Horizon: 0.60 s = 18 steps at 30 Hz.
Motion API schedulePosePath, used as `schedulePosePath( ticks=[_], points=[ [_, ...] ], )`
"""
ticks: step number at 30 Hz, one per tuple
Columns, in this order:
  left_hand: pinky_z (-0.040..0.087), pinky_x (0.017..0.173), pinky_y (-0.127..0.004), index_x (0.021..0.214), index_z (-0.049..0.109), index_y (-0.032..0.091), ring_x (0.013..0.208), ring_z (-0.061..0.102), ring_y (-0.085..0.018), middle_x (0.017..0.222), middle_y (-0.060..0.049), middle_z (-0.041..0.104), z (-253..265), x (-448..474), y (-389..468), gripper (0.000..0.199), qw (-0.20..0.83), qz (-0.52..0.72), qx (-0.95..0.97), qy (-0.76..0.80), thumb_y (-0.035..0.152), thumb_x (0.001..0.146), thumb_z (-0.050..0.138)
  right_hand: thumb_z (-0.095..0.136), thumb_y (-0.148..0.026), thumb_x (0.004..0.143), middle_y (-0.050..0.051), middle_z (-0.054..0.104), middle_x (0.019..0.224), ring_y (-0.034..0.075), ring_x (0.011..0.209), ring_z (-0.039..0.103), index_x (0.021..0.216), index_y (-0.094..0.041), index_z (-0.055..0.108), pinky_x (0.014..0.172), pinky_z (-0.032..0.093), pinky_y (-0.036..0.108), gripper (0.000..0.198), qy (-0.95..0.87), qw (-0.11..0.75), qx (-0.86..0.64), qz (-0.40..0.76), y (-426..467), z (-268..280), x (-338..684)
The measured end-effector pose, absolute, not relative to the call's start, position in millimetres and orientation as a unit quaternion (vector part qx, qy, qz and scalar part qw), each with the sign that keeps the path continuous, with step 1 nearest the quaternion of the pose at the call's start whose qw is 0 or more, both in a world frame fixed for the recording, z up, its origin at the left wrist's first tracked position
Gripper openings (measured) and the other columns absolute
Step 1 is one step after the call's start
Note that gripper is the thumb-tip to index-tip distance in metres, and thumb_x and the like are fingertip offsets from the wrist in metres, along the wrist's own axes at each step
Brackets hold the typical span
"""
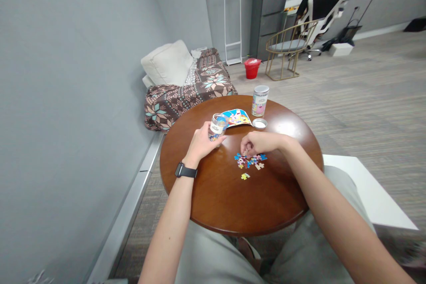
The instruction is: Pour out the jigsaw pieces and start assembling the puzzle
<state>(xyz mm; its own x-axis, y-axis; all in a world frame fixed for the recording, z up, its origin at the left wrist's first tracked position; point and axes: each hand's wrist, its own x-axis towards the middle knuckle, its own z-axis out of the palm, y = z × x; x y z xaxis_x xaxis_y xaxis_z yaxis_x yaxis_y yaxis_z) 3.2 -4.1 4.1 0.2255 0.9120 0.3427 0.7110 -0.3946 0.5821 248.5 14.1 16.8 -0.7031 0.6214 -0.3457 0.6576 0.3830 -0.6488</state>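
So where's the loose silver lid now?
In the head view, the silver lid lies right of centre on the round table, between the closed jar and the right hand, beside the picture sheet.

- Left forearm (173,217): bare, rising from seven o'clock and pointing toward one.
- Left wrist (191,159): nearly in line with the forearm.
- Left hand (200,142): curled in a wide grip, thumb stretched toward two o'clock, fingers partly hidden.
- Right forearm (328,193): bare, coming in from between four and five o'clock, slanting toward ten.
- Right wrist (285,141): bent, turning the hand toward nine.
- Right hand (262,142): back upward, fingers bent down, tips gathered closely.
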Motion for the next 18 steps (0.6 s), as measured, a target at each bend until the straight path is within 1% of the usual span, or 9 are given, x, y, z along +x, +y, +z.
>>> schedulePosePath(
  ticks=[4, 11, 15, 18],
  points=[
    [0.052, 0.079, -0.035, 0.105, 0.053, 0.022, 0.092, 0.070, -0.025, 0.102, -0.006, 0.074, 5.0, 3.6, -4.4, 0.040, 0.151, 0.331, 0.767, 0.529, 0.045, 0.080, 0.075, 0.069, -0.025, 0.069, 0.004, 0.074, 0.079, 0.015, 0.067, 0.063, 0.099, -0.014, 0.075, 0.062, 0.046, 0.023, 0.032, 0.829, 0.022, 0.386, -0.404, 13.3, 18.0, 248.5],
    [0.052, 0.078, -0.034, 0.105, 0.053, 0.023, 0.090, 0.070, -0.025, 0.100, -0.005, 0.073, 5.2, 3.2, -4.6, 0.040, 0.152, 0.329, 0.768, 0.528, 0.046, 0.080, 0.074, 0.072, -0.032, 0.069, 0.005, 0.076, 0.080, 0.017, 0.069, 0.066, 0.089, -0.016, 0.076, 0.060, 0.047, 0.024, 0.026, 0.822, 0.018, 0.411, -0.394, 17.4, 9.7, 251.1],
    [0.051, 0.079, -0.034, 0.105, 0.053, 0.023, 0.091, 0.070, -0.025, 0.100, -0.005, 0.073, 4.8, 3.2, -4.4, 0.041, 0.151, 0.331, 0.768, 0.526, 0.046, 0.080, 0.075, 0.071, -0.029, 0.069, 0.005, 0.076, 0.082, 0.016, 0.070, 0.066, 0.088, -0.016, 0.076, 0.061, 0.047, 0.023, 0.023, 0.828, 0.002, 0.403, -0.389, 18.2, 8.4, 251.1],
    [0.052, 0.080, -0.034, 0.105, 0.053, 0.022, 0.091, 0.070, -0.025, 0.101, -0.005, 0.073, 4.3, 3.4, -4.1, 0.040, 0.152, 0.334, 0.768, 0.525, 0.045, 0.080, 0.075, 0.070, -0.027, 0.070, 0.004, 0.076, 0.080, 0.016, 0.069, 0.066, 0.089, -0.017, 0.075, 0.061, 0.047, 0.023, 0.023, 0.834, 0.005, 0.400, -0.380, 17.0, 10.6, 249.8]
  ],
)
